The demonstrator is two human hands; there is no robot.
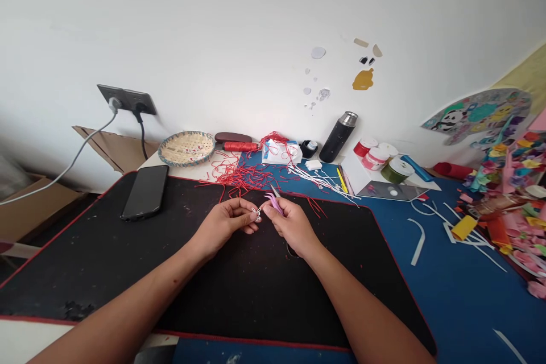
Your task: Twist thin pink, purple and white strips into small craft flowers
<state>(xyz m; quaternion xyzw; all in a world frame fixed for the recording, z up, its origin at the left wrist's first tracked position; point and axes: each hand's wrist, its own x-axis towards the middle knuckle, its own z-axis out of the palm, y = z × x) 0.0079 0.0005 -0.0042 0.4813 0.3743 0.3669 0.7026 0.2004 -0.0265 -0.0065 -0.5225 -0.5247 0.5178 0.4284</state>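
Between the thumb and fingers of my left hand (232, 219) is a small white looped ornament (256, 214), shaped like a butterfly or flower. My right hand (292, 224) is closed around purple tweezers (274, 203) with curved tips pointing up and left. Its thumb and fingertip come close to the ornament's right side; whether they pinch a thin strand there I cannot tell. Both hands are above the black mat (256, 296). Just behind the right hand a silver pointed tip (274, 190) shows, its other end hidden.
Red cord pieces (251, 177) and white cords (322, 179) lie along the mat's far edge. Behind are a woven basket (186, 149), a red thread spool (241, 147), a black flask (339, 136) and ribbon rolls (397, 169). A phone (145, 192) rests at left; paper flowers (518, 216) pile at right.
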